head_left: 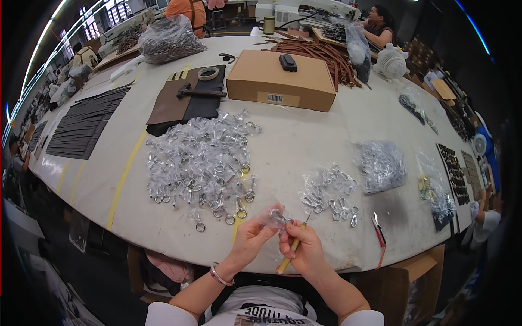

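In front of me, my left hand (250,240) is closed on a silver snap hook (278,216) in clear plastic wrap. Close beside it, my right hand (305,249) grips a thin-pointed tool with a yellow handle (288,259), its metal tip sticking up past the fingers. The right fingertips also touch the ring end of the snap hook. A large heap of plastic-wrapped snap hooks (201,163) spreads beyond my left hand. To the right of my hands lies a smaller group of snap hooks (330,190), some of them bare metal.
Red-handled snips (379,231) lie to the right, near a filled clear bag (382,167). Farther back are a cardboard box (283,81), a hammer (198,93), a tape roll (207,73), dark strips (89,122) and brown straps (321,57). Other people sit around the table's far sides.
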{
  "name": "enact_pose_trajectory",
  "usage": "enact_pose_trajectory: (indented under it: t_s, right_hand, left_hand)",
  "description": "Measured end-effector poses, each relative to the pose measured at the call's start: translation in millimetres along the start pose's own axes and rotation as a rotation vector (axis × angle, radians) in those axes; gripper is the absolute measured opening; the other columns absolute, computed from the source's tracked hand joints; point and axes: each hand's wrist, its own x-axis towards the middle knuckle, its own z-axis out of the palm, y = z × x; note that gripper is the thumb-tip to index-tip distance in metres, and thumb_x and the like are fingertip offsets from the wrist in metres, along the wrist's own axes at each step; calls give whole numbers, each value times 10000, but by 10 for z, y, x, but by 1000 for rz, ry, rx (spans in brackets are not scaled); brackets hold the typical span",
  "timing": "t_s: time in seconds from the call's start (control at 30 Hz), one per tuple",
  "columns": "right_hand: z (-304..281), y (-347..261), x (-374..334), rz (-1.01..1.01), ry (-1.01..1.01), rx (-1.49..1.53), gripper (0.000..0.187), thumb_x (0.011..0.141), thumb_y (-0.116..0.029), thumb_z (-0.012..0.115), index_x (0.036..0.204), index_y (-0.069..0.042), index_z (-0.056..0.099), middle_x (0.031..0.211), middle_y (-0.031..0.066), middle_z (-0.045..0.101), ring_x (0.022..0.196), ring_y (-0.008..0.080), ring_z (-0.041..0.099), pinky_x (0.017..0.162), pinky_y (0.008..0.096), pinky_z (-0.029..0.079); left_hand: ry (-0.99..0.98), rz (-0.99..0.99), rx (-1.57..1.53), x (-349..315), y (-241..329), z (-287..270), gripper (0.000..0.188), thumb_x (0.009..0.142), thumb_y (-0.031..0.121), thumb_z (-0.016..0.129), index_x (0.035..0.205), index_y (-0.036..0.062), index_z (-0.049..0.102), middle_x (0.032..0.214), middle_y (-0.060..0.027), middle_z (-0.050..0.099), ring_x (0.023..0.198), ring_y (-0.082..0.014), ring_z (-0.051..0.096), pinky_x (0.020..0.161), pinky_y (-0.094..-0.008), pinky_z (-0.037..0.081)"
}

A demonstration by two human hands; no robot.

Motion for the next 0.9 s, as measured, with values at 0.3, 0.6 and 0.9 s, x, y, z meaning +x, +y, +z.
enact_pose_trajectory:
  t_s: [0.3, 0.6, 0.9]
  right_hand:
    - [22, 155, -116, 229, 30, 233, 142, 868, -156, 459, 829, -22, 488, 622, 67, 527, 414, 126, 432, 355, 212, 296]
    - [-88, -323, -47, 64, -196, -663, 478, 911, -364, 356, 1218, 2, 363, 602, 31, 462, 446, 52, 327, 409, 174, 269]
    - [112, -328, -50, 235, -365, -777, 461, 887, -148, 419, 1325, -67, 301, 731, 30, 559, 493, 30, 366, 444, 165, 302]
  left_hand:
    - [-102, -67, -210, -81, -11, -106, 254, 833, 7, 485, 1074, -46, 549, 1048, -100, 588, 900, -134, 561, 797, -234, 438]
    - [-64, -83, -208, -88, 60, -202, 164, 755, 18, 470, 816, -34, 613, 834, -64, 604, 741, -106, 517, 732, -252, 386]
    - [37, 50, 271, -130, -46, -142, 90, 791, 41, 518, 769, -16, 584, 609, 2, 520, 582, -28, 443, 526, -178, 353]
